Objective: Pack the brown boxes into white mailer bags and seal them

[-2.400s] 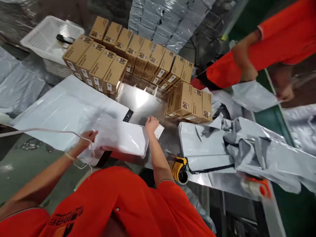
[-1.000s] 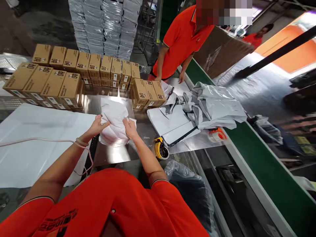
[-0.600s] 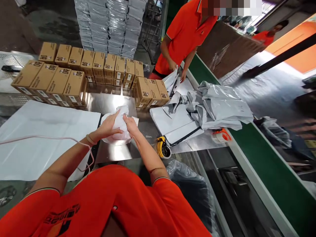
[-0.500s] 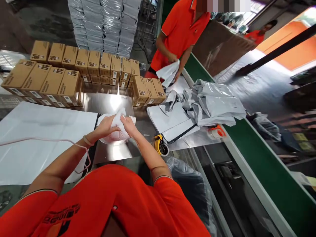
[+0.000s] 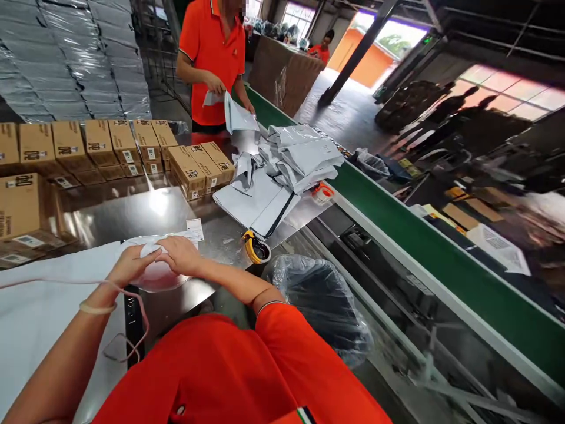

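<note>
A soft bundle in thin white plastic [image 5: 159,278], pinkish on its lower part, is on the steel table [image 5: 185,297] in front of me. My left hand [image 5: 133,265] grips its upper left side, thumb and fingers bent into the plastic. From the right, my right hand [image 5: 182,254] closes over the top, fingers curled against the bundle beside my left thumb. What lies inside is hidden. A white printed label [image 5: 195,229] lies just beyond my right hand. Large white mailer bags [image 5: 48,330] lie flat under my left forearm, a pink cord [image 5: 79,281] across them.
Brown boxes [image 5: 36,144] line the back and left. More boxes [image 5: 200,168] stand near grey mailers [image 5: 304,156]. A yellow tape dispenser [image 5: 256,246] sits at the table edge, above a lined bin [image 5: 318,300]. A green conveyor [image 5: 397,229] runs right; a co-worker [image 5: 214,59] handles a mailer.
My view has swung to the right, so the scene sits further left. My hands have come closer together over the white bundle. The co-worker still handles a mailer.
</note>
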`<control>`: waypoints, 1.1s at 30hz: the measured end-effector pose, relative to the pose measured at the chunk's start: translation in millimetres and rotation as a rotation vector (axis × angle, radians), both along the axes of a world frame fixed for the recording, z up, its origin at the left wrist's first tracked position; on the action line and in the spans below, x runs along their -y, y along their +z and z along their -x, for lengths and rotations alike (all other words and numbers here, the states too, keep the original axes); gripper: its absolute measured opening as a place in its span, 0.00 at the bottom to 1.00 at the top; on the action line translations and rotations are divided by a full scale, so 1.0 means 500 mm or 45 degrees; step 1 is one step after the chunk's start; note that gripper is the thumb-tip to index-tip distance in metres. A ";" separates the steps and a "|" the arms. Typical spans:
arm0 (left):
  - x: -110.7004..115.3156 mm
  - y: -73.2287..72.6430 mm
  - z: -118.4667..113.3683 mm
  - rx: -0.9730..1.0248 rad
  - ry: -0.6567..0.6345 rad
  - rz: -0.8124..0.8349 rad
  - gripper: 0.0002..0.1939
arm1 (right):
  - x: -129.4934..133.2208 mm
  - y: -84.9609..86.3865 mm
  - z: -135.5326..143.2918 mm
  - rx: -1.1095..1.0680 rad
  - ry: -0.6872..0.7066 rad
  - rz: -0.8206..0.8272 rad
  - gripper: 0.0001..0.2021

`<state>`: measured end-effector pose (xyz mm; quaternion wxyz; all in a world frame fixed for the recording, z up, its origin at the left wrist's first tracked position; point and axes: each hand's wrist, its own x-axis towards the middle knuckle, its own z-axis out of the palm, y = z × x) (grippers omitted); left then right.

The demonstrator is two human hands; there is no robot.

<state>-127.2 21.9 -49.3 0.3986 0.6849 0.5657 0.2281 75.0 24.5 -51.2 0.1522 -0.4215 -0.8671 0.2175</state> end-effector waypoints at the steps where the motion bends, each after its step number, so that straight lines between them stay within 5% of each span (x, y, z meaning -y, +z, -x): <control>1: 0.009 0.003 0.007 -0.001 -0.005 -0.046 0.26 | -0.002 0.003 0.002 -0.041 -0.030 0.049 0.13; 6: 0.076 -0.004 0.028 -0.355 0.515 -0.823 0.31 | -0.010 0.030 -0.003 -0.129 -0.271 0.344 0.13; 8: 0.094 -0.015 0.016 -0.526 0.492 -0.988 0.31 | -0.014 0.036 0.004 -0.133 -0.351 0.420 0.14; 13: 0.078 -0.025 -0.036 -0.805 -0.050 -0.718 0.24 | -0.030 0.049 0.016 -0.037 -0.351 0.487 0.11; 20: 0.052 -0.008 -0.026 -0.834 -0.168 -0.495 0.21 | -0.070 0.055 -0.083 0.043 0.195 0.044 0.20; 23: 0.036 -0.010 -0.020 -0.832 -0.184 -0.458 0.22 | -0.082 0.023 -0.105 0.058 0.140 0.071 0.28; 29: 0.018 0.023 -0.044 -0.912 -0.041 -0.575 0.29 | -0.041 -0.039 -0.064 -0.088 -0.137 0.241 0.26; 33: -0.002 0.035 -0.040 -0.871 -0.159 -0.390 0.34 | -0.032 -0.069 -0.038 -0.359 -0.268 0.275 0.24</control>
